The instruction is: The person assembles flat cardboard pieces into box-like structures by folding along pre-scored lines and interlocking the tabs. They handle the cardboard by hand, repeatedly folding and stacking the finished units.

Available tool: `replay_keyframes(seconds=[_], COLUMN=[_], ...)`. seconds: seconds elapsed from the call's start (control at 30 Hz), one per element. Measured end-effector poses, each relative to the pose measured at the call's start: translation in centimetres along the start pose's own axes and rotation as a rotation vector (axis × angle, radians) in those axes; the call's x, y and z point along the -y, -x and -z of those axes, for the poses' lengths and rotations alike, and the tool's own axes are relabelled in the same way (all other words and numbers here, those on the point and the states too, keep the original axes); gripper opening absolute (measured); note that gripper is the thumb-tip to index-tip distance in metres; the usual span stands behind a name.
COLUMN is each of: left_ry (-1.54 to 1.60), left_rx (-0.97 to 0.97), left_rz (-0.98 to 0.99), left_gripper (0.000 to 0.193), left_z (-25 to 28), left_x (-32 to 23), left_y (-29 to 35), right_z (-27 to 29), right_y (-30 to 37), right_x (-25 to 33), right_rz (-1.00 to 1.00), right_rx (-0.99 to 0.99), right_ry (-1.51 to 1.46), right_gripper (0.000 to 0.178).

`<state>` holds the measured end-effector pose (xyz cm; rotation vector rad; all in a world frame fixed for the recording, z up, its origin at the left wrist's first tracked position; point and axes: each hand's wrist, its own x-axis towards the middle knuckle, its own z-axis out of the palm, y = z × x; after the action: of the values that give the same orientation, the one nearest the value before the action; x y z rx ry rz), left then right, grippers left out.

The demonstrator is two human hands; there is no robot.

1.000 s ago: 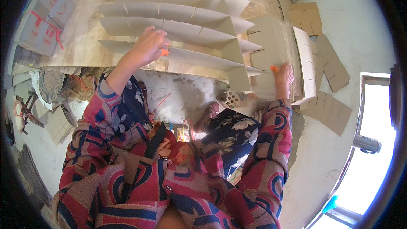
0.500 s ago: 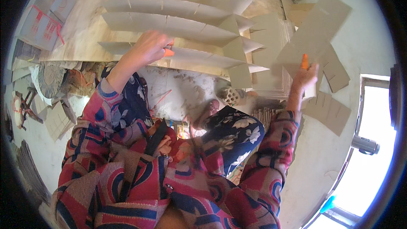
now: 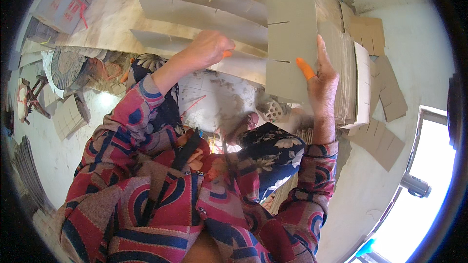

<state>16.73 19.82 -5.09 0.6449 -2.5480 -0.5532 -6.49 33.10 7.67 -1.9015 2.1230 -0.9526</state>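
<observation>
My right hand grips a slotted grey cardboard strip held lengthwise, its thumb in an orange finger cover lying on the strip's face. The strip's far end runs past the top edge. My left hand is closed at the nearest standing cardboard divider, its orange-covered thumb tip against it; the other fingertips are hidden. Behind that divider, several more long slotted dividers stand on edge in rows across the wooden board. The held strip covers their right ends.
A thick stack of cardboard strips stands right of my right hand. Loose slotted pieces lie farther right. Printed cartons sit at the far left. Below the board's edge are my knees and a round perforated block.
My right hand has come left from the cardboard at the right and now holds a strip over the dividers' right ends. My left hand stays at the nearest divider, farther right along it.
</observation>
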Motion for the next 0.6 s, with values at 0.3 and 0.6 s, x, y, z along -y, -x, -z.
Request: replay_keyframes(seconds=[0.3, 0.6], left_ry=[0.033, 0.087], left_rx=[-0.054, -0.065], left_rz=[0.011, -0.006], left_gripper=[0.019, 0.020], left_z=[0.3, -0.3], left_x=[-0.2, -0.5], left_y=[0.0, -0.6], right_z=[-1.0, -1.4], right_y=[-1.0, -1.7], right_x=[0.1, -0.3], right_rz=[0.068, 0.099], right_rx=[-0.005, 0.052], right_ry=[0.016, 0.066], right_gripper=[0.064, 0.065])
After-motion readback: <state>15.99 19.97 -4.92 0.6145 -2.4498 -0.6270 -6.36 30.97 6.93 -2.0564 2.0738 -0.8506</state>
